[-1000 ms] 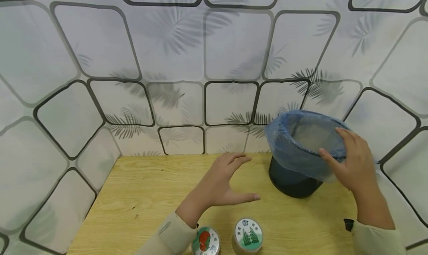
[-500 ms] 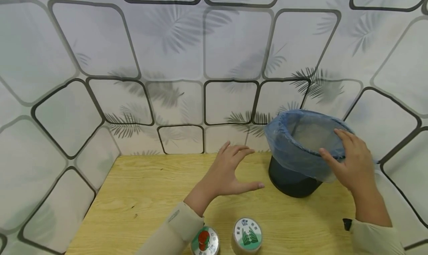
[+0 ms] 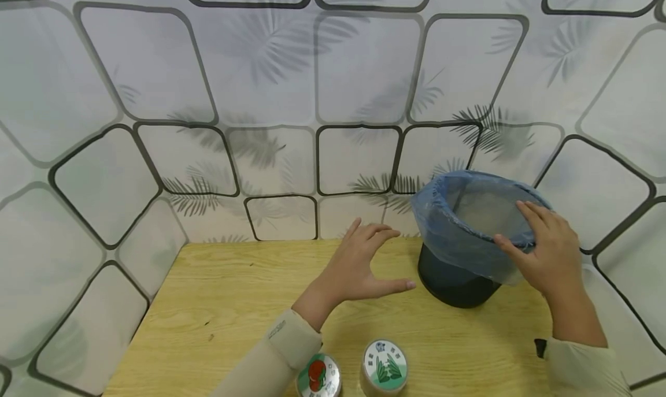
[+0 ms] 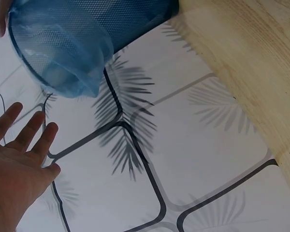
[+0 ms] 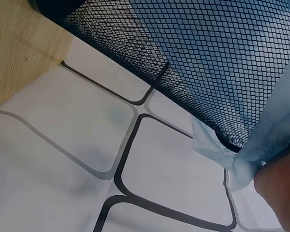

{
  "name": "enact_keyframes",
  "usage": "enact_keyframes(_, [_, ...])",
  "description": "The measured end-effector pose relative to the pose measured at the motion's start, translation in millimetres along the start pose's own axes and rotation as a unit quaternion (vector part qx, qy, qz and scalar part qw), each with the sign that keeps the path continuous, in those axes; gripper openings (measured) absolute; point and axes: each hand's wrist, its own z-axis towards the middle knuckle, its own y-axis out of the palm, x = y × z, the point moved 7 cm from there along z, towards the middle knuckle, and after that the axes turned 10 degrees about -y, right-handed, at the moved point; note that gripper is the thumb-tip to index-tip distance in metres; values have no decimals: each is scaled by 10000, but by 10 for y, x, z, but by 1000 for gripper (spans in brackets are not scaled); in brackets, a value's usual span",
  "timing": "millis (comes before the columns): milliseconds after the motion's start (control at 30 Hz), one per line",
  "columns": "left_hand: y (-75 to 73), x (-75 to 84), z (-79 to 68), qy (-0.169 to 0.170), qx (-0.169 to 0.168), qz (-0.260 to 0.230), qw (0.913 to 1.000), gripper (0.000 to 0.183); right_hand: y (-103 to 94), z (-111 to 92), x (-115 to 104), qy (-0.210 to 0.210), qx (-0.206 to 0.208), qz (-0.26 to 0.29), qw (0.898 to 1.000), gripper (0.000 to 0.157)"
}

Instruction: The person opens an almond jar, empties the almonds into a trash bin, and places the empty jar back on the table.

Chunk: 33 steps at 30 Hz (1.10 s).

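On the right of the table stands a dark mesh wastebasket point(image 3: 458, 281), lined with a blue plastic bag point(image 3: 452, 235) folded out over its rim. My right hand point(image 3: 551, 252) holds the basket's right side at the rim, thumb and fingers reaching over the edge. Beside that hand, the bag point(image 5: 246, 164) hangs in bunched folds in the right wrist view. My left hand point(image 3: 354, 267) hovers left of the basket, fingers spread, thumb apart, nothing in it; its fingers point(image 4: 26, 133) also show in the left wrist view, apart from the bag.
Near the table's front edge stand two round canisters, one with a red-fruit lid point(image 3: 318, 377) partly behind my left sleeve, one with a green-leaf lid point(image 3: 385, 365). A patterned cloth wall point(image 3: 281, 154) borders the wooden table point(image 3: 218, 299) at the back and sides.
My left hand has moved slightly up and to the right, toward the basket. The right hand has stayed at the rim, shifting only a little; basket and canisters have not moved.
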Motion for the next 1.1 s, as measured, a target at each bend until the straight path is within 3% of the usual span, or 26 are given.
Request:
enact_keyframes(400, [89,168,201,180,-54,-288,9994,89,58,-25,34,-22,-335,-188,9993,90])
enact_keyframes(567, [89,223,435,326,98,-312,9989,96,51,-32,34,-97,-350,-262,9990,91])
enact_keyframes(700, [154,286,641,241,-188,-258,9992,98,36,-22,22,-161,-288,-362,9988,93])
enact_keyframes(833, [284,419,775,343,-437,-171,9983,98,47,-56,0,-92,-378,-416,9984,95])
enact_keyframes(1000, [381,593,932,675,-359,234,9968,98,49,-57,-30,-110,-417,-441,9981,94])
enact_keyframes(1100, [424,663,1049,670,-394,565,9954,99,43,-34,-35,-128,-439,-433,9980,95])
